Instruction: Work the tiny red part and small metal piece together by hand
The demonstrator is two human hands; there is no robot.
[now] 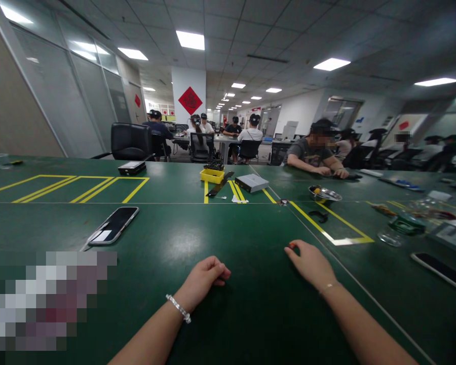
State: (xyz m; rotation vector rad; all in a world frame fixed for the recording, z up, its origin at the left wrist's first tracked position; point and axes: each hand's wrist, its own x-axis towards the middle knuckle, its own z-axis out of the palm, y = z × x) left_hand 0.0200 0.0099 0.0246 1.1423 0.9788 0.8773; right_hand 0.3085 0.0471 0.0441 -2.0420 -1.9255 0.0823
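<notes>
My left hand rests on the green table with its fingers curled in and the thumb against them. Nothing shows in it, and a clear beaded bracelet circles its wrist. To the right, my right hand is held palm down, its fingers bent. A small orange-red spot shows at its fingertips, too small to name. The thumb points left, and the undersides of the fingers are hidden. A phone with a white cable lies left of and beyond my left hand.
Across the table stand a yellow bin, a grey box and a metal bowl. A black curved piece lies inside yellow tape. At right are a clear bottle and another phone. A person sits opposite.
</notes>
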